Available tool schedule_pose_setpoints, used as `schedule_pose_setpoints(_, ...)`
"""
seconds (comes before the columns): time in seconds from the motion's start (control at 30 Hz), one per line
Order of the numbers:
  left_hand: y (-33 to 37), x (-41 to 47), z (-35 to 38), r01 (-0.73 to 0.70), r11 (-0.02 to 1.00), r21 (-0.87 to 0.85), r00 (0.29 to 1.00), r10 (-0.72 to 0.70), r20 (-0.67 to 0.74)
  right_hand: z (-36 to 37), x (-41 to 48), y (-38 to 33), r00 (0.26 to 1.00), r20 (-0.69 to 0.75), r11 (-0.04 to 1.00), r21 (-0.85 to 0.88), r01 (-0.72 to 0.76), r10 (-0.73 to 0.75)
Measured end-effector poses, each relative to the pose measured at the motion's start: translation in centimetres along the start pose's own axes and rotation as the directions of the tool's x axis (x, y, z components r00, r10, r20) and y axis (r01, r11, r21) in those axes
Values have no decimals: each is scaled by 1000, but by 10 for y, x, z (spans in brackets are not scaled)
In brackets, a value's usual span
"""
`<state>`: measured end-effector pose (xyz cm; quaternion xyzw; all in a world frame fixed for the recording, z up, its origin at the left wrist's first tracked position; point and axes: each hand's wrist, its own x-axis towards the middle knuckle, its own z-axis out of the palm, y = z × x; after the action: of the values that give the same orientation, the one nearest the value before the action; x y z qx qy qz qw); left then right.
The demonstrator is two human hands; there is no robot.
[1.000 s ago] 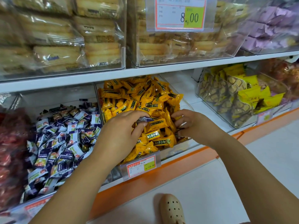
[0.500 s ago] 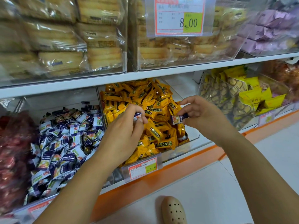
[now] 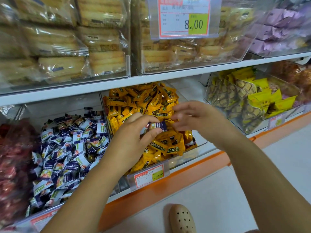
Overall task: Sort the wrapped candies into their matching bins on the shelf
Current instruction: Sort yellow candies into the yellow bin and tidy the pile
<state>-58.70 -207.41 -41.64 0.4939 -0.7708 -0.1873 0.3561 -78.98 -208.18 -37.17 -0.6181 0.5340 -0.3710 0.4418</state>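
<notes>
Your left hand point(image 3: 134, 138) pinches the purple-wrapped candy point(image 3: 157, 127); your right hand point(image 3: 196, 118) beside it hangs loose, empty. Likely light, slick: grip its middle.

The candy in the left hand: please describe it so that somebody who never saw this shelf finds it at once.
On the orange-edged lower shelf, find the pile of yellow candies in the middle. Above it the left hand pinches one purple-and-white candy, the only dark wrapper among yellow ones.
</notes>
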Motion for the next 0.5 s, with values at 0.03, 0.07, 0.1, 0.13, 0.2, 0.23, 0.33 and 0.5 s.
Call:
schedule_pose_setpoints(0.03, 0, 0, -1, 11, 1000, -12, 1000, -11, -8, -10, 1, 5, 999, -38, 994, -106, -41, 37)
schedule_pose_setpoints(0.07, 1, 0, -2, 22, 1000, -20, 1000, -22, -13, -19, 2, 13, 996, -61, 963, -255, -85, 71)
schedule_pose_setpoints(0.1, 1, -1, -3, 29, 999, -24, 999, -30, -18, -24, 4, 22, 992, -59, 911, -393, -128, 114)
schedule_pose_setpoints(0.13, 1, -1, -3, 34, 999, -23, 999, -34, -20, -24, 4, 30, 987, -44, 857, -491, -158, 157)
schedule_pose_setpoints(0.2, 3, -2, -3, 38, 999, -15, 999, -38, -19, -17, 5, 41, 981, -15, 794, -586, -164, 192)
schedule_pose_setpoints(0.23, 4, -2, -3, 40, 999, -13, 999, -40, -21, -11, 5, 43, 985, 14, 783, -609, -127, 170)
schedule_pose_setpoints(0.33, 7, -3, -2, 60, 998, -12, 997, -61, -41, -1, 9, 51, 991, 80, 792, -609, -37, 108)
schedule_pose_setpoints(0.5, 10, -3, -1, 60, 998, 16, 998, -60, -31, 6, 24, 73, 984, 156, 817, -576, 17, 90)
